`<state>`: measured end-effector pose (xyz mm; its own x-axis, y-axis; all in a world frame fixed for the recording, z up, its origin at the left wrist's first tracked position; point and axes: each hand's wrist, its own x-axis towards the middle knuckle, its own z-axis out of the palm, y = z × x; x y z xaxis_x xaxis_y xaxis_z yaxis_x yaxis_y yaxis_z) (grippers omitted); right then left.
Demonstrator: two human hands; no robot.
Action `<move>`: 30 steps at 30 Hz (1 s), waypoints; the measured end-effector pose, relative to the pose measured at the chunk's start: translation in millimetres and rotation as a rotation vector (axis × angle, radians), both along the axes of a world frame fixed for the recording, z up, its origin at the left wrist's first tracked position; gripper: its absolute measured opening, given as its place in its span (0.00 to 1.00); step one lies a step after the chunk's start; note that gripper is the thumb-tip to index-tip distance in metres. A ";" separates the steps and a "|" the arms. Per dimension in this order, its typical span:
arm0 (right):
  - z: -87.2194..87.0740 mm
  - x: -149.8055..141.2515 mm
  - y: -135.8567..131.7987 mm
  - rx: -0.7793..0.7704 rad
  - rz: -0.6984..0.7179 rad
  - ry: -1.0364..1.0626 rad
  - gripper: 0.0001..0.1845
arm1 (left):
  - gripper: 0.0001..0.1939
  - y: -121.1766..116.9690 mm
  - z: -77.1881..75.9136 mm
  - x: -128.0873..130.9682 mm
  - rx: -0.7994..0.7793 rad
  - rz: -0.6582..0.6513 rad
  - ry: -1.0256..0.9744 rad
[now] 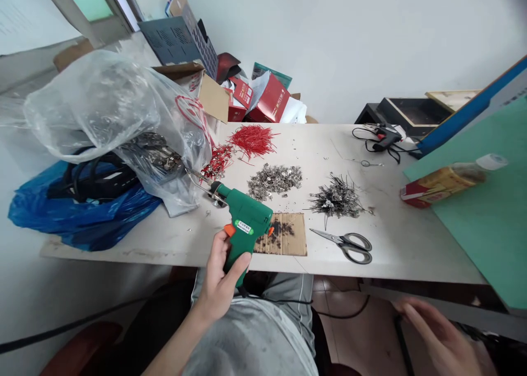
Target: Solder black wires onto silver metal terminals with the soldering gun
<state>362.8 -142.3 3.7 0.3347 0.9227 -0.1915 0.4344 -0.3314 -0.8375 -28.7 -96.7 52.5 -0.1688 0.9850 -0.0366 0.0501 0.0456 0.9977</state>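
My left hand (218, 280) is wrapped round the grip of a green soldering gun (249, 211) with an orange trigger. The gun's metal tip points up and left, over the table near the plastic bag. Beneath the gun lies a scorched piece of cardboard (294, 236). Beyond it is a pile of small metal clips (275, 181), and to the right a heap of black wires with metal ends (337, 196). My right hand (444, 335) is at the lower right, below the table edge. It is blurred, and whether its fingers hold anything does not show.
Scissors (348, 245) lie near the table's front edge. Red wires (253, 140) are heaped at the back. A clear plastic bag (123, 107) and a blue bag (94, 206) crowd the left. A bottle (448, 181) and a black-and-red tool (387, 137) are right.
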 end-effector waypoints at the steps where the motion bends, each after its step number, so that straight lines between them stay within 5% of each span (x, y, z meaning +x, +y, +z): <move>1: 3.4 -19.7 11.5 0.074 0.073 0.054 0.14 | 0.24 -0.4 1.0 1.2 0.002 -0.005 0.008; 6: 43.2 -141.5 79.8 0.355 0.488 0.292 0.12 | 0.25 -5.5 3.1 4.7 0.017 -0.010 -0.005; 10: 60.5 -187.2 101.4 0.361 0.642 0.449 0.06 | 0.25 -11.4 1.9 3.1 0.020 0.009 0.002; 21: 53.3 -186.2 93.3 0.126 0.736 0.700 0.09 | 0.24 -19.6 1.3 -1.1 0.021 0.013 0.033; 30: 26.6 -138.6 78.6 -0.022 0.750 0.623 0.12 | 0.26 -17.4 4.2 -4.8 -0.089 0.098 0.018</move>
<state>224.2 -63.7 30.3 -0.5054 0.8489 -0.1547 0.0200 -0.1677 -0.9856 -33.5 -114.1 56.7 -0.2650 0.9568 -0.1195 0.0587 0.1397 0.9885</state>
